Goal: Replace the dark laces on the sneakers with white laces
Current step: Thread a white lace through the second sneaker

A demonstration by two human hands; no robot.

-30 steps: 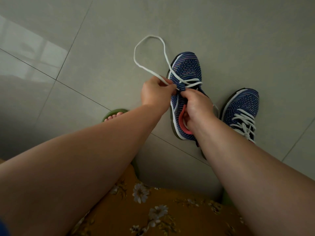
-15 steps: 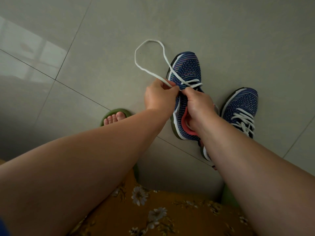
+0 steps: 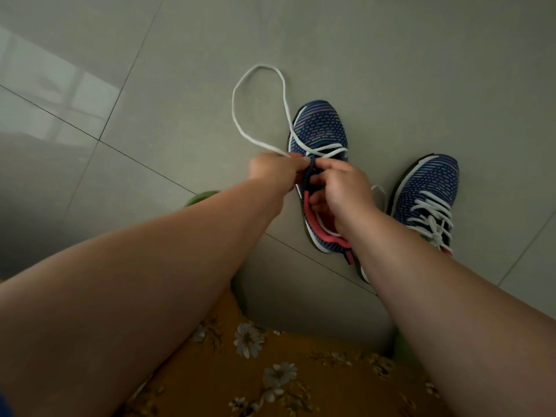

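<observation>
2 navy knit sneakers stand on the grey tiled floor (image 3: 391,70). The left sneaker (image 3: 320,130) lies at the centre of the view, its long axis running from heel at about 5 o'clock to toe at about 11 o'clock, so the toe points up the frame and slightly left, away from the person. Its coral-lined collar opens toward the viewer. The right sneaker (image 3: 427,188) sits near it at 3 o'clock, roughly parallel but with its toe swung toward 1 o'clock; it is already criss-crossed with white lacing.

The white lace (image 3: 258,70) crosses the left sneaker's forefoot in 2 strands, then swings out in a wide loop that lies on the floor toward 11 o'clock of the toe and returns to the left hand (image 3: 270,171). That hand's fingers curl tight and pinch the lace just at the shoe's left edge. The right hand (image 3: 343,191) is close beside it, almost touching, over the tongue; its fingers are curled down against the shoe's upper by the eyelets, the thumb inside the collar. Whether it pinches the lace too cannot be told.

At 6 o'clock lies mustard floral fabric (image 3: 270,371), and a green slipper (image 3: 200,197) shows behind the left forearm.
</observation>
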